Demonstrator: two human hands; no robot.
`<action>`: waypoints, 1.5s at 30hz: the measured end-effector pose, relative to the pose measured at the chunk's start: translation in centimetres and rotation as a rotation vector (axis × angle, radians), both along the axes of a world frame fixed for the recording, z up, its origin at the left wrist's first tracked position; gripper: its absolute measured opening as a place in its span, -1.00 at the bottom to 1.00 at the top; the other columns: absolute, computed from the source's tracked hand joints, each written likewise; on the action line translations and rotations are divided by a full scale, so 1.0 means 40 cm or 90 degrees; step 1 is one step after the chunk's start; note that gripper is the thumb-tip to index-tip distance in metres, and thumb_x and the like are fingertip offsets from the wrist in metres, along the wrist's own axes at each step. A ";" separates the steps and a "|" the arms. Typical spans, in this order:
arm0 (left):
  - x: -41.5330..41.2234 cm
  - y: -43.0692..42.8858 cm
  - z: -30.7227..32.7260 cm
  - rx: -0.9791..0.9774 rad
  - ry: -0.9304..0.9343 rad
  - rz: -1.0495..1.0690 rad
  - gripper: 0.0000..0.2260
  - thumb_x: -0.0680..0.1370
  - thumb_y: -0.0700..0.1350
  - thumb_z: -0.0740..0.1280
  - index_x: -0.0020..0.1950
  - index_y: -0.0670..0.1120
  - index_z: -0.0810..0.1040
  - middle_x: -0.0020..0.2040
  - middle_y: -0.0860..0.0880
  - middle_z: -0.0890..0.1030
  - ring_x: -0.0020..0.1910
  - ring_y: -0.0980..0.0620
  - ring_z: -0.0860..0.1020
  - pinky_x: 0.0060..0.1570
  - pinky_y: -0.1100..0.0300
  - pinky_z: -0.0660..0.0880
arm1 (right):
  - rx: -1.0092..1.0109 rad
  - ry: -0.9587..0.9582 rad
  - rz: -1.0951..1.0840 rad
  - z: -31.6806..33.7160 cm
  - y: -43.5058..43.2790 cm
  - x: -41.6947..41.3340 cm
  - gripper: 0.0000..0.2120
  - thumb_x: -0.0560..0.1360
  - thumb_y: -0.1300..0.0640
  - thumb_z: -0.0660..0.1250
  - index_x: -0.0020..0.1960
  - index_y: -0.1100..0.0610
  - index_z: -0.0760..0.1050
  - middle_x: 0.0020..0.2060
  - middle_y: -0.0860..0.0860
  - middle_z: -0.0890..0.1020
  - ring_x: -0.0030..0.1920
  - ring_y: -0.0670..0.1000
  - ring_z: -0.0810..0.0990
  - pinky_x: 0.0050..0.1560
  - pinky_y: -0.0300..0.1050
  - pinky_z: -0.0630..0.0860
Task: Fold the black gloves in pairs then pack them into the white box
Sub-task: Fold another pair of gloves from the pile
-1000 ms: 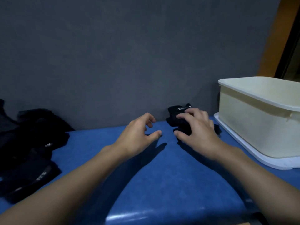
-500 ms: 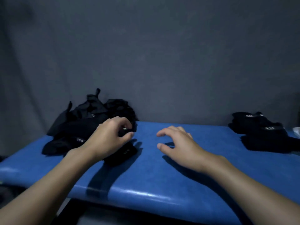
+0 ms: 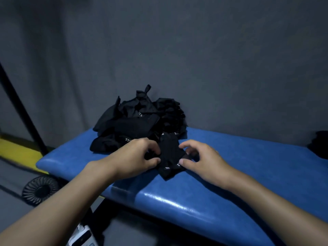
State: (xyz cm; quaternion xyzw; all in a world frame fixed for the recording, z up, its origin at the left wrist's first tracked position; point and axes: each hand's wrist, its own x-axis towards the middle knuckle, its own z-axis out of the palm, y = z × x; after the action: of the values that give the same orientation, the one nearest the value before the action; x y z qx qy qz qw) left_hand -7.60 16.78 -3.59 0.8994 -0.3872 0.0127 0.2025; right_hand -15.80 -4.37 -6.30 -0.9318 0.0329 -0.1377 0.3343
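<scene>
1. Black fabric glove [image 3: 169, 153] lies flat on the bench between both hands. It sits just in front of the pile, and its far end touches or overlaps the pile. The small white print on it is unreadable.
2. Hard to make out, left to right:
   - The loose pile of black gloves [image 3: 136, 121] sits left of centre against the wall. Single gloves can't be separated in the dark and the lettering is too small to read.
   - The white object [image 3: 83, 235] at the bottom edge is cut off and can't be identified.
   - The black fabric heap [image 3: 319, 146] at the right edge is cut by the frame, so folded or not, cannot tell.
3. Surface and room, left to right:
   - yellow floor strip [image 3: 17, 153]
   - slanted black pole [image 3: 21, 110]
   - round black slatted disc [image 3: 40, 189] on the floor under the bench end
   - blue padded glossy bench [image 3: 239, 174]
   - plain grey wall [image 3: 195, 59] behind
4. Left hand [image 3: 134, 157]: the fingers are curled and the thumb tip is on the glove's left edge, pinching it. The fingertips are partly hidden in the fabric.
5. Right hand [image 3: 202, 158]: the thumb presses the glove's lower right edge and the curled index arches over its right side, pinching that edge. The other fingers are bent and loose.
</scene>
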 end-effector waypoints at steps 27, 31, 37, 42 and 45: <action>-0.105 -0.323 -0.037 0.007 0.030 -0.075 -0.66 0.58 0.27 0.21 0.28 0.18 0.50 0.18 0.15 0.50 0.23 0.06 0.46 0.35 -0.05 0.33 | 0.005 0.076 -0.163 0.027 -0.303 -0.275 -0.88 0.42 -0.12 0.43 -0.09 -0.11 0.60 -0.19 -0.07 0.62 -0.13 -0.06 0.59 0.04 -0.08 0.51; -0.147 -0.362 -0.026 -0.019 0.001 -0.073 -0.61 0.56 0.25 0.24 0.32 0.12 0.38 0.23 0.11 0.41 0.29 0.04 0.38 0.34 -0.04 0.30 | -0.008 -0.011 -0.107 0.030 -0.315 -0.291 -0.75 0.45 0.01 0.45 0.06 -0.23 0.51 0.05 -0.26 0.53 0.20 -0.18 0.48 0.34 -0.07 0.36; -0.148 -0.359 -0.031 0.058 -0.009 -0.077 -0.52 0.57 0.21 0.25 0.44 0.23 0.17 0.25 0.08 0.47 0.29 -0.01 0.39 0.30 -0.09 0.28 | -0.079 0.065 -0.038 0.022 -0.300 -0.288 -0.58 0.30 -0.32 0.34 0.11 -0.21 0.55 0.11 -0.44 0.51 0.20 -0.32 0.46 0.41 0.03 0.28; -0.136 -0.353 -0.031 0.075 -0.017 -0.065 -0.59 0.59 0.22 0.21 0.44 0.22 0.34 0.25 0.10 0.46 0.32 0.03 0.38 0.34 -0.12 0.28 | -0.108 0.051 -0.031 0.022 -0.301 -0.288 -0.69 0.37 -0.19 0.44 0.09 -0.27 0.50 0.09 -0.49 0.45 0.26 -0.35 0.32 0.42 -0.03 0.16; -0.127 -0.347 -0.031 0.046 0.007 -0.067 -0.61 0.61 0.20 0.20 0.43 0.19 0.38 0.21 0.11 0.50 0.28 0.05 0.43 0.33 -0.15 0.31 | -0.106 0.024 -0.022 0.022 -0.285 -0.288 -0.67 0.34 -0.21 0.48 0.08 -0.26 0.52 0.08 -0.49 0.45 0.28 -0.37 0.24 0.38 -0.14 0.09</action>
State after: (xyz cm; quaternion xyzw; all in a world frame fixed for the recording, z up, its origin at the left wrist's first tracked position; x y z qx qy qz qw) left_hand -12.67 2.89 -4.83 0.8845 -0.4333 -0.0169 0.1723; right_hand -27.30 -15.78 -5.43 -0.9580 0.0440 -0.1284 0.2524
